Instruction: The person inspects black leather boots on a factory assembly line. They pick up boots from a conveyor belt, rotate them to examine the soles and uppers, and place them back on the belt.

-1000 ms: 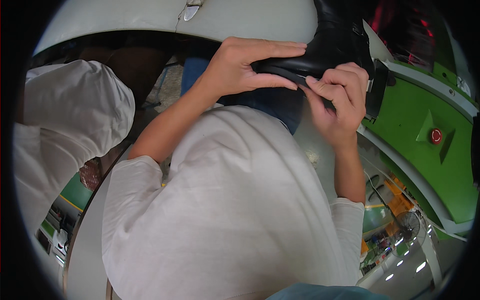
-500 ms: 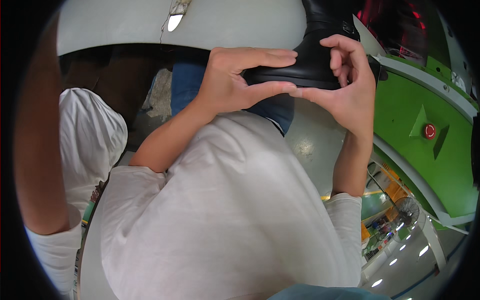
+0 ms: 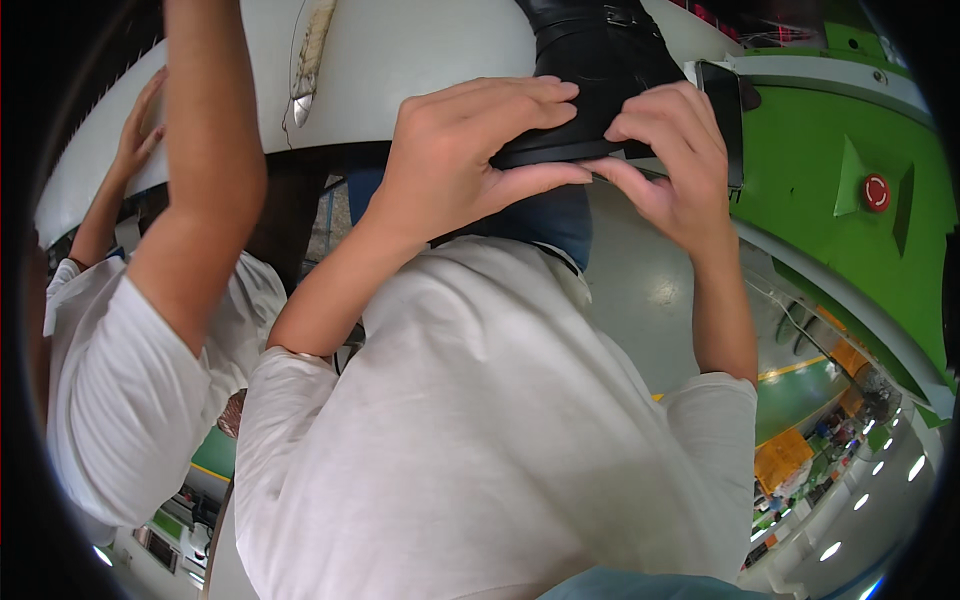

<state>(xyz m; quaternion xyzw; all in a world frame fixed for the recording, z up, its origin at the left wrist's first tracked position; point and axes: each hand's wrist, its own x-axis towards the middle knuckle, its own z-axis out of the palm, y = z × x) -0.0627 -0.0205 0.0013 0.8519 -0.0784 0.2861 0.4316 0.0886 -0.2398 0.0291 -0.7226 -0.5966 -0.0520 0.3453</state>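
A black ankle boot [image 3: 598, 72] with a strap and buckle lies at the table's near edge, its shaft pointing away from me. My left hand [image 3: 445, 150] grips the toe end, fingers over the upper and thumb stretched along the sole edge. My right hand [image 3: 680, 150] is closed at the boot's right side, with its fingers curled against the upper and its thumb under the sole edge. The two thumbs meet near the middle of the sole. Part of the toe is hidden behind my left hand.
A slim tool with a wrapped handle [image 3: 317, 45] and metal tip lies on the pale table [image 3: 410, 50]. To the right stands a green machine [image 3: 820, 180] with a red push button [image 3: 876, 193]. A co-worker's arm [image 3: 212, 150] reaches across on the left.
The view has shifted, showing more of the table and co-worker. My right fingers, raised off the boot before, have come down onto it. My left hand keeps its grip on the toe.
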